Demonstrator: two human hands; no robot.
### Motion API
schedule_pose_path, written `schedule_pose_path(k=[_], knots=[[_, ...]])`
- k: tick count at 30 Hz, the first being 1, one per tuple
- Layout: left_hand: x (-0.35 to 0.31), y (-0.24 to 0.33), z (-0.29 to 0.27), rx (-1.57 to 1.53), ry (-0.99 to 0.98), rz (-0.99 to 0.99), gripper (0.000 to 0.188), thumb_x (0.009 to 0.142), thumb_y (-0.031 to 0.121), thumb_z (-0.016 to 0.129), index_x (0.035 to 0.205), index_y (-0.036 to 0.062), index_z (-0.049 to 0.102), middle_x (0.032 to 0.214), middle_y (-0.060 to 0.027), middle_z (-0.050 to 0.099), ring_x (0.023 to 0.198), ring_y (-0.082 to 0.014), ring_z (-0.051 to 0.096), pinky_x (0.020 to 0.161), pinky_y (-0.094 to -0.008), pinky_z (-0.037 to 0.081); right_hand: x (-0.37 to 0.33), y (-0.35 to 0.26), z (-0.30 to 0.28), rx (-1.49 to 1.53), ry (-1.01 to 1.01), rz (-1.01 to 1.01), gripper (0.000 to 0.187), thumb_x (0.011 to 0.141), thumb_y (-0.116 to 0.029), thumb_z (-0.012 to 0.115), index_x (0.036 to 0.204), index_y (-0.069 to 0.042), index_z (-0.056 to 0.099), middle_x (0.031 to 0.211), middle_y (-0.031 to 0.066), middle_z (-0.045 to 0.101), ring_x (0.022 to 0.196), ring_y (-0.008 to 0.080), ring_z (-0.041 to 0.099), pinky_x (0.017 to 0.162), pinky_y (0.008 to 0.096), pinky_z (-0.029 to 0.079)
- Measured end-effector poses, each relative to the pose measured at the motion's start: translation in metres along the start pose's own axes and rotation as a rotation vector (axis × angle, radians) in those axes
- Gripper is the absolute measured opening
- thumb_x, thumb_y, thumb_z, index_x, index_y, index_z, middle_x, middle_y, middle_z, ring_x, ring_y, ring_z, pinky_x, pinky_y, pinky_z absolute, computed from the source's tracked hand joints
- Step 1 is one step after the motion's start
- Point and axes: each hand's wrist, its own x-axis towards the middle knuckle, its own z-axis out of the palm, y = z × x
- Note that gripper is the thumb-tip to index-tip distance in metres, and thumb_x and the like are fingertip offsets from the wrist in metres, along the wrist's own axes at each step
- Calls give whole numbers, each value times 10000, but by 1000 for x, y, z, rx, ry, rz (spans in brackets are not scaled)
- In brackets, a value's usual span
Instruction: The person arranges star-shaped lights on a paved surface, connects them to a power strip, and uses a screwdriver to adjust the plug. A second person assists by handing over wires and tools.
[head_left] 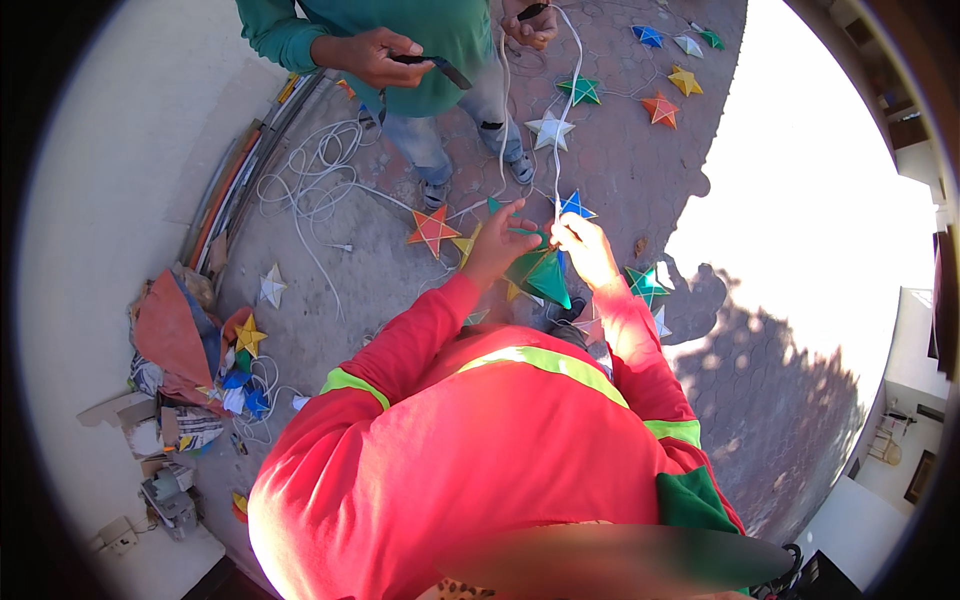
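My right hand (pixel 585 250) is closed in a pinch on the white cord (pixel 558 190), just above a green star lantern (pixel 545 280). The lantern hangs in front of my body, tilted, and part of it is hidden by my hands. Close by its left side is my left hand (pixel 498 245), fingers apart and slightly curled; I cannot make out whether they touch the lantern. Behind my hands lie a blue star lantern (pixel 574 205) and an orange-red star lantern (pixel 433 231) on the paving. A yellow star lantern (pixel 467 243) is partly covered by my left hand.
Facing me, a co-worker in a green top (pixel 400 30) holds a black strip-like tool (pixel 445 68) and the cord. White cable (pixel 315 180) lies coiled at the left, near long pipes (pixel 240 170) along the wall. Several star lanterns, one orange (pixel 660 109), rest at the far right.
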Motion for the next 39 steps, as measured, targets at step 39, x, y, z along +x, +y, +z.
schedule_pose_path(k=[39], knots=[[24, 44, -158, -572, 778, 221, 710, 845, 413, 713, 1362, 111, 331, 1262, -74, 427, 1078, -232, 555, 831, -378, 462, -39, 5, -8, 42, 70, 98, 189, 938, -156, 540, 965, -7, 654, 792, 40, 646, 746, 108, 611, 667, 237, 466]])
